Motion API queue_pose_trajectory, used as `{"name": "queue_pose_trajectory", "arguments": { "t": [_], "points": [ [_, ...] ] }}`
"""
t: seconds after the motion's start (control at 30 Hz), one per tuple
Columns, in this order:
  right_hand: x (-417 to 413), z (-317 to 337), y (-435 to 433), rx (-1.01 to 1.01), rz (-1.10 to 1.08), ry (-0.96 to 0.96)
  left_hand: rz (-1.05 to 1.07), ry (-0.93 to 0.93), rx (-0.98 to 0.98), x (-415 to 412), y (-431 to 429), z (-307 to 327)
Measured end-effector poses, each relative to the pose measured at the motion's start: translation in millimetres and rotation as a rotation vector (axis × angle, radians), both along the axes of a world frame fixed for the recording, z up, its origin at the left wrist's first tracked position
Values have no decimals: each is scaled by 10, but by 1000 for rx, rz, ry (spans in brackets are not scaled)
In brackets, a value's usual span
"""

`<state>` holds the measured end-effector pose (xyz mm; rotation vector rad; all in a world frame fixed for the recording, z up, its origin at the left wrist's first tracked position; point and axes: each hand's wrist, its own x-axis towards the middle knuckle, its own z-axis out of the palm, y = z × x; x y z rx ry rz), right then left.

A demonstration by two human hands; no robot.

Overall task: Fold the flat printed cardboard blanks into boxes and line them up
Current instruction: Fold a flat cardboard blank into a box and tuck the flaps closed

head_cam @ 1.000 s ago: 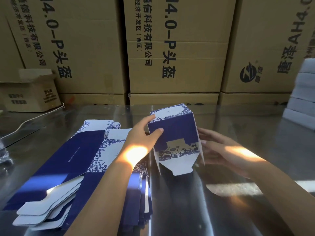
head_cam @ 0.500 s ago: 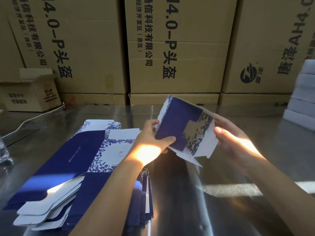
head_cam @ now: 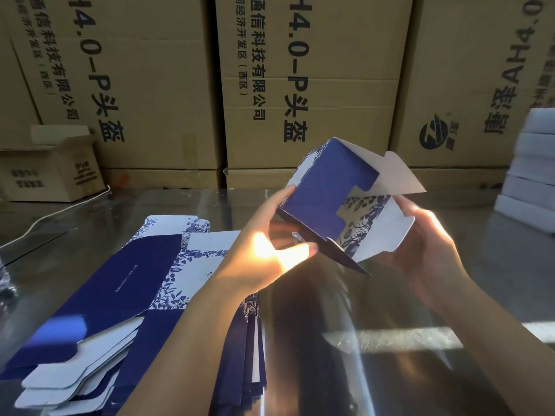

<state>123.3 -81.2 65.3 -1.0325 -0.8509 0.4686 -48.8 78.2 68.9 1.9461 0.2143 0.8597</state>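
Observation:
A half-formed blue and white floral box (head_cam: 327,195) is held in the air above the shiny metal table (head_cam: 375,355), tilted with its open bottom flaps toward me. My left hand (head_cam: 270,250) grips its lower left side, thumb under the box. On the right, my right hand (head_cam: 426,241) holds the white flaps, fingers curled behind them. A stack of flat printed blanks (head_cam: 126,289) lies on the table under my left forearm.
Large brown cartons (head_cam: 300,85) form a wall behind the table. A small open carton (head_cam: 51,172) sits at the back left, with a white cable beside it. White boxes (head_cam: 534,163) are stacked at the right edge.
The box was standing on the table a second ago. Both hands lifted it and tipped it so the bottom flaps face me; the flaps have spread open.

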Motion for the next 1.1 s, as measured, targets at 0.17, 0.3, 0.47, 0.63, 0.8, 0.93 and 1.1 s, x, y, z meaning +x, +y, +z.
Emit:
{"name": "queue_pose_trajectory", "arguments": {
  "t": [0.17,0.3,0.47,0.63,0.8,0.93,1.1],
  "points": [
    [-23,6,-33,-45,61,-54,94,-46,79,-5,-13,5],
    [-26,-41,-18,-125,-49,-6,103,-68,160,-35,-17,19],
    [-38,-50,-4,-122,-71,44,79,-113,50,-11,16,-4],
    [-36,-25,-19,-106,-33,26,212,-190,-14,16,38,-10],
    [-59,18,-15,-83,14,56,183,-252,88,-6,45,18],
    [-33,30,-27,-51,26,94,210,-185,214,-27,29,17],
    [-19,35,-53,-59,51,71,167,-138,294,-77,9,31]
  ]
}}
